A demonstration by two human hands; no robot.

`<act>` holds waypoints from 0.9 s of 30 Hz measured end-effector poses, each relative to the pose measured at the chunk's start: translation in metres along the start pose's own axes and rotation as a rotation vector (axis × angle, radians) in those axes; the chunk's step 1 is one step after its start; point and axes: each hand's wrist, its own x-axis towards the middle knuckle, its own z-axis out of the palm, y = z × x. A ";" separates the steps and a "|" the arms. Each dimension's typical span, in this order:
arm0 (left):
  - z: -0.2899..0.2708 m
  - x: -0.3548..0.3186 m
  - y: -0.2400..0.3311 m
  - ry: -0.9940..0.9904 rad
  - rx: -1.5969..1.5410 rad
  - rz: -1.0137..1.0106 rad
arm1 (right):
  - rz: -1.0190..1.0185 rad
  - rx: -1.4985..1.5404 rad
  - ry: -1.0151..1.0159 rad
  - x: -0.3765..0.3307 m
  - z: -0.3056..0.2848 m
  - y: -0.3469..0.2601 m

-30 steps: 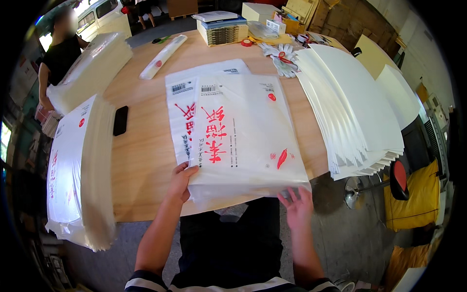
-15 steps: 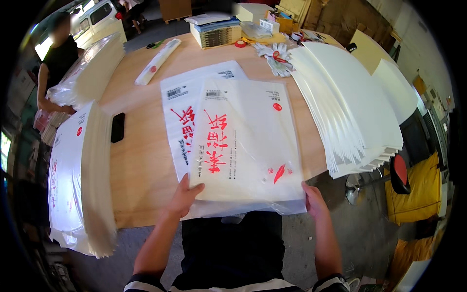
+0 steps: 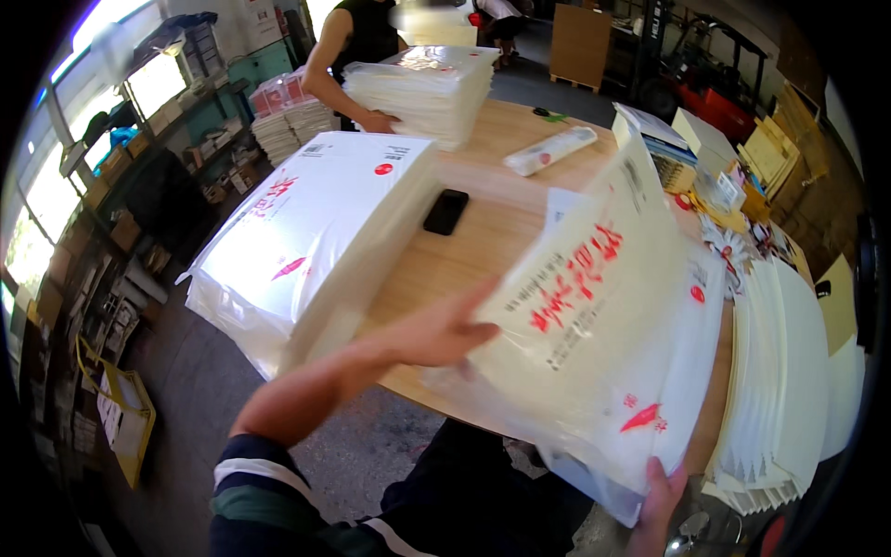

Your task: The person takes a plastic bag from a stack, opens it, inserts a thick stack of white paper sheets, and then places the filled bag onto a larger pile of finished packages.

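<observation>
A flat pack of paper in a clear plastic bag [image 3: 520, 357], printed in red and black, is tilted up in front of me with its far end raised. My right hand [image 3: 659, 497] is closed on its near right corner, the thumb on top. My left hand [image 3: 445, 327] is at the pack's left edge, fingers stretched out and thumb apart, slightly blurred; whether the fingertips touch the plastic is unclear. Beneath and behind it, part of another printed bag [image 3: 560, 204] shows on the wooden table. To the left stands a tall stack of similar packs [image 3: 334, 200].
A black phone [image 3: 445, 213] lies beside the stack. Beyond are a rolled plastic package [image 3: 550, 151] and another stack [image 3: 427, 88] with a co-worker's hand [image 3: 379, 122] on it. Fanned white sheets [image 3: 775, 390] stand at the right, with gloves [image 3: 724, 243] and boxes behind.
The view has swung left. The pack has gone from lying flat to tilted up. My left hand has left its near corner for the left edge; the right keeps its grip.
</observation>
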 end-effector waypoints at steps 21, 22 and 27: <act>-0.419 -0.240 -0.169 0.789 0.628 -0.666 | 0.222 -0.123 -0.822 0.005 0.466 0.084; -0.424 -0.241 -0.175 0.788 0.610 -0.617 | 0.431 -0.048 -0.889 0.006 0.457 0.071; -0.412 -0.212 -0.152 0.755 0.787 -0.612 | 0.208 -0.019 -0.710 0.016 0.455 0.078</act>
